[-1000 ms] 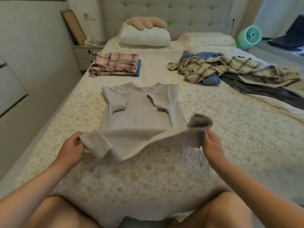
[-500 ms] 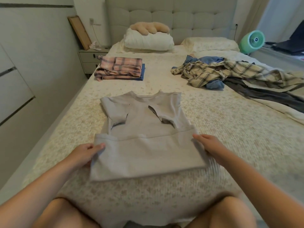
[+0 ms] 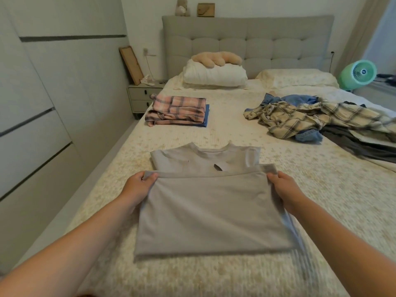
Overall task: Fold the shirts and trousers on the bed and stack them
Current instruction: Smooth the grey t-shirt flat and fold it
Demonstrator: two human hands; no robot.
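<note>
We fold the grey shirt (image 3: 212,211) on the bed (image 3: 235,129).
Our left hand (image 3: 137,189) and right hand (image 3: 285,191) each pinch 1 hem corner.

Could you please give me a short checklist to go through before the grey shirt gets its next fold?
1. Left hand pinches the grey shirt at its folded edge: ok.
2. Right hand grips the opposite corner: ok.
3. Folded edge level between the hands: ok.
4. Sleeves tucked inside: ok.
5. Collar end flat on the bed: ok.
6. Folded stack ready to receive it: ok.
</note>
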